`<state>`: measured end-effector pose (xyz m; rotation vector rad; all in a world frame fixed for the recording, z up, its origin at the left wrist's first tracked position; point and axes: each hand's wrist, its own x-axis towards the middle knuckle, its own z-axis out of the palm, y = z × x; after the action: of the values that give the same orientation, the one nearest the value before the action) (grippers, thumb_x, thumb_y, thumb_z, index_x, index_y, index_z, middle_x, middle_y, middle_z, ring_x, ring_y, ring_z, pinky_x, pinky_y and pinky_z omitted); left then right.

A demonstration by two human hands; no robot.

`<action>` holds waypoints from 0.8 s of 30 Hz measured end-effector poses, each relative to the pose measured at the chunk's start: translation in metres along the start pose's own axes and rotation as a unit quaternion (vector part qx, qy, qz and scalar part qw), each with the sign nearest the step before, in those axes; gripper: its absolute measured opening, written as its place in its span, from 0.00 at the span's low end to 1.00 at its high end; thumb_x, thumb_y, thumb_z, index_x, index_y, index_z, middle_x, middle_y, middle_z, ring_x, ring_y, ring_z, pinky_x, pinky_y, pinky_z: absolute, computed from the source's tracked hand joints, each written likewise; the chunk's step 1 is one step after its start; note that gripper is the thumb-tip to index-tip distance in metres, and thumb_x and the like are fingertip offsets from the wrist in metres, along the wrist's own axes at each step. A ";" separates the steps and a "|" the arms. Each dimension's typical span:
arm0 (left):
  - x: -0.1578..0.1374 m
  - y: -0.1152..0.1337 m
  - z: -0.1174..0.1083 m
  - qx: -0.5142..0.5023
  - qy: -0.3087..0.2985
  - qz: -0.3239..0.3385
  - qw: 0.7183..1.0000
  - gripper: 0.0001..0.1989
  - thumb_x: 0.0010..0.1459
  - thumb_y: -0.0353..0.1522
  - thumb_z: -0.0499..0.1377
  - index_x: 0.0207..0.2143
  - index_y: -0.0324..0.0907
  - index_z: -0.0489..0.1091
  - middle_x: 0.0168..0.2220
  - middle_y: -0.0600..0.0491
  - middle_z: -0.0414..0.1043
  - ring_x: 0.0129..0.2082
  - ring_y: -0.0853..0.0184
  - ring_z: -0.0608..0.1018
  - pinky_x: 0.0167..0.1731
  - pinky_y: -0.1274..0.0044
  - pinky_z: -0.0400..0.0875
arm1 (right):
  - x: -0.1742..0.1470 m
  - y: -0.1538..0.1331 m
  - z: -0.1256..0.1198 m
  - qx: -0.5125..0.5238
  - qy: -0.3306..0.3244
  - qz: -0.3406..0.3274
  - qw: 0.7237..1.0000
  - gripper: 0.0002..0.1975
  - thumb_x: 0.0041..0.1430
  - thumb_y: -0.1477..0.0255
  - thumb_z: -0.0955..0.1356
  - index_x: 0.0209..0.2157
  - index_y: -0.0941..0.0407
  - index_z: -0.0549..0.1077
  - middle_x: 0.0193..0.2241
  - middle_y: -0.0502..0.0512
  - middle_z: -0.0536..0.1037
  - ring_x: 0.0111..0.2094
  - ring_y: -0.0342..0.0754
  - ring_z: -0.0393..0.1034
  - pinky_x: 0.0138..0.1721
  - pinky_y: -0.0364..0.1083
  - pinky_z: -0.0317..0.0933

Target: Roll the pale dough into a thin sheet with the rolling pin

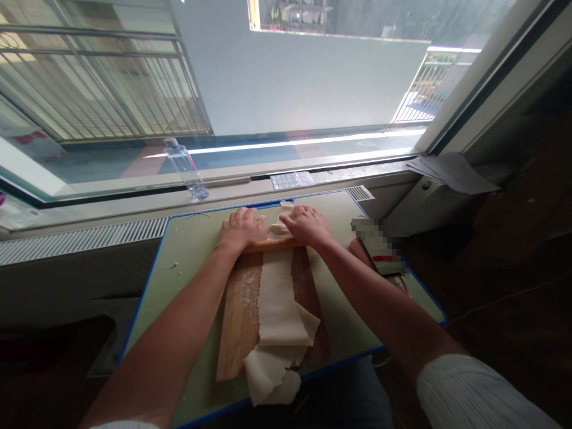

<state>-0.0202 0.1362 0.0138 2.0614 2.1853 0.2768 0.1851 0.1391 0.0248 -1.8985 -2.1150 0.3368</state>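
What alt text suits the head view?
A person's left hand and right hand rest on a slim wooden rolling pin across a long, pale strip of dough. It lies on a brown wooden board, its ragged near end past the edge, atop a pale-green, blue-edged table. Beyond, a clear plastic bottle stands on a windowsill.

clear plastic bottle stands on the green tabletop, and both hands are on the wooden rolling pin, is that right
No, the head view shows the clear plastic bottle standing on the pale windowsill, not on the green tabletop. The left hand and right hand are indeed on the wooden rolling pin.
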 end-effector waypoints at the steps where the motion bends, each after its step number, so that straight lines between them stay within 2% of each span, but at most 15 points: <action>1: 0.003 0.000 0.000 -0.002 0.006 -0.003 1.000 0.32 0.72 0.49 0.44 0.70 0.46 0.66 0.72 0.43 0.64 0.71 0.50 0.67 0.70 0.56 0.61 | 0.003 0.000 0.000 0.003 0.007 0.000 1.000 0.35 0.72 0.45 0.60 0.64 0.57 0.71 0.65 0.67 0.73 0.66 0.65 0.64 0.65 0.62 0.58; 6: 0.002 0.001 -0.001 -0.002 0.024 0.005 1.000 0.30 0.72 0.47 0.46 0.67 0.44 0.69 0.69 0.41 0.68 0.69 0.49 0.69 0.68 0.56 0.63 | 0.002 -0.002 -0.001 0.001 0.037 0.001 0.999 0.34 0.73 0.47 0.60 0.66 0.58 0.69 0.67 0.67 0.71 0.66 0.63 0.64 0.65 0.59 0.58; 11: -0.023 0.004 -0.005 0.006 0.030 0.032 0.999 0.30 0.73 0.46 0.46 0.67 0.42 0.69 0.70 0.41 0.67 0.68 0.50 0.70 0.68 0.58 0.64 | -0.018 -0.001 0.001 -0.016 0.043 -0.008 0.999 0.36 0.73 0.45 0.59 0.68 0.55 0.67 0.69 0.64 0.70 0.67 0.63 0.62 0.67 0.61 0.56; 17: -0.061 0.008 -0.006 0.030 0.042 0.044 0.998 0.30 0.74 0.46 0.45 0.69 0.45 0.67 0.72 0.45 0.65 0.70 0.51 0.68 0.70 0.55 0.61 | -0.056 -0.001 0.006 -0.046 0.053 0.003 0.998 0.37 0.74 0.47 0.59 0.73 0.55 0.63 0.73 0.62 0.65 0.70 0.63 0.58 0.69 0.62 0.52; 21: -0.091 0.011 -0.002 0.050 0.068 0.043 0.995 0.29 0.74 0.46 0.45 0.70 0.49 0.67 0.73 0.45 0.65 0.71 0.51 0.67 0.69 0.53 0.60 | -0.091 -0.002 0.008 -0.077 0.082 -0.018 0.993 0.35 0.76 0.49 0.58 0.73 0.56 0.64 0.73 0.63 0.65 0.71 0.65 0.56 0.71 0.66 0.47; 24: -0.119 0.013 0.001 0.061 0.086 0.045 0.993 0.28 0.75 0.45 0.45 0.70 0.51 0.68 0.73 0.46 0.65 0.72 0.51 0.66 0.70 0.52 0.60 | -0.117 0.000 0.008 -0.084 0.081 -0.037 0.992 0.35 0.77 0.49 0.56 0.73 0.54 0.64 0.73 0.62 0.64 0.73 0.66 0.54 0.71 0.68 0.44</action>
<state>-0.0003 0.0182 0.0115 2.2855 2.2590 0.3511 0.1939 0.0230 0.0111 -1.8597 -2.1570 -0.0126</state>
